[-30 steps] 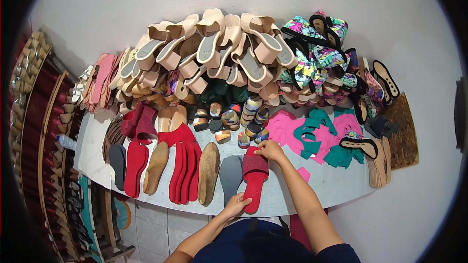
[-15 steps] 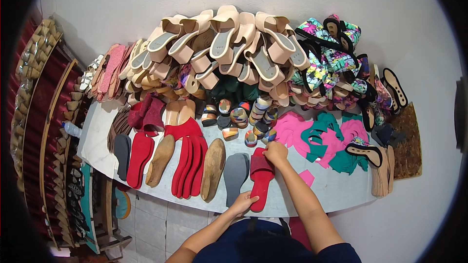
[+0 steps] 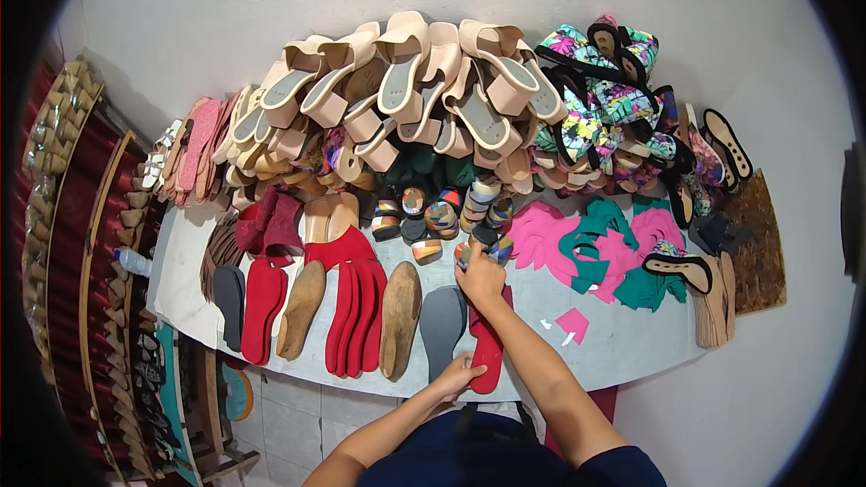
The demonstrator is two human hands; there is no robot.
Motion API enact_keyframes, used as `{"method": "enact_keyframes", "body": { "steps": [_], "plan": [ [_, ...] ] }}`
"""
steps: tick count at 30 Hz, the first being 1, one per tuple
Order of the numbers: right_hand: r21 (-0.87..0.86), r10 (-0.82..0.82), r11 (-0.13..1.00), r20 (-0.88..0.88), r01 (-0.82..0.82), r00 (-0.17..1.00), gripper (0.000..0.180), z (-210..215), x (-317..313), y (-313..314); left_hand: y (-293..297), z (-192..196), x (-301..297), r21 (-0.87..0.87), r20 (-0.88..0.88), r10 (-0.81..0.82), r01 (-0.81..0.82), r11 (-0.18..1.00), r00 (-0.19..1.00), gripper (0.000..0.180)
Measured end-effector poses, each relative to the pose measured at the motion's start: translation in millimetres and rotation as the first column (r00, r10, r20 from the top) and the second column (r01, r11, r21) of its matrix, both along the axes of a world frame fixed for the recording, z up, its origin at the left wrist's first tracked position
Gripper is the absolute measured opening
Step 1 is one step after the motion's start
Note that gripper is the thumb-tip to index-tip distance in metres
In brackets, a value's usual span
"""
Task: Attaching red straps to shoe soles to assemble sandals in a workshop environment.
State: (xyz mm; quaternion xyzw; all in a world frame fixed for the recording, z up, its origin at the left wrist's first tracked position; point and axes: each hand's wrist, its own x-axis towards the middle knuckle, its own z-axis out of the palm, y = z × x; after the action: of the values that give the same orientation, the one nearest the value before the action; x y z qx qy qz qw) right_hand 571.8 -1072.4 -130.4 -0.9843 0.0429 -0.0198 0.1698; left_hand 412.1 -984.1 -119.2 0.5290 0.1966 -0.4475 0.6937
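Observation:
A red slipper (image 3: 485,352) with a darker red strap lies near the table's front edge. Its heel end is held by my left hand (image 3: 457,377), thumb on top. My right hand (image 3: 483,278) is beyond the slipper, its fingers closed around a small patterned heel block (image 3: 462,254) among several others; the fingertips are partly hidden. My right forearm covers part of the slipper and strap. Just left of the slipper lies a grey sole (image 3: 443,329), and beside that a wooden shoe last (image 3: 400,320).
Red soles (image 3: 356,320) and another last (image 3: 301,311) lie leftward. Beige heeled sandals (image 3: 401,72) are piled along the wall, with floral sandals (image 3: 600,113) at right. Pink and green cut pieces (image 3: 595,248) cover the right side. Shelves (image 3: 86,252) stand at far left.
My right hand has left the slipper's toe end and moved forward and left to the patterned heel blocks. My left hand keeps hold of the slipper, which has shifted slightly right.

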Motion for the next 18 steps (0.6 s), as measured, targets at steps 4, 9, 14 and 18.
{"method": "enact_keyframes", "body": {
  "steps": [4,9,14,18],
  "plan": [
    [0.243,-0.043,0.970,0.169,0.001,0.985,0.053,8.7,-21.2,-11.3,2.3,3.8,0.2,0.058,-0.016,0.025,-0.024,0.998,1.000,0.025],
    [0.207,-0.125,0.977,0.369,0.049,0.921,0.050,33.4,-62.8,-36.3,13.4,-21.8,2.4,-0.056,-0.052,-0.103,0.100,0.993,0.993,0.022],
    [0.167,-0.333,0.943,0.408,0.289,0.850,0.052,19.6,-120.6,-62.0,13.2,-22.7,6.2,-0.120,0.006,-0.162,0.162,0.980,0.987,0.019],
    [0.107,-0.466,0.879,0.398,0.465,0.790,0.046,-3.2,-175.1,-68.3,13.1,-18.0,7.5,-0.034,-0.002,-0.166,0.166,0.985,0.986,0.021]
  ]
}}
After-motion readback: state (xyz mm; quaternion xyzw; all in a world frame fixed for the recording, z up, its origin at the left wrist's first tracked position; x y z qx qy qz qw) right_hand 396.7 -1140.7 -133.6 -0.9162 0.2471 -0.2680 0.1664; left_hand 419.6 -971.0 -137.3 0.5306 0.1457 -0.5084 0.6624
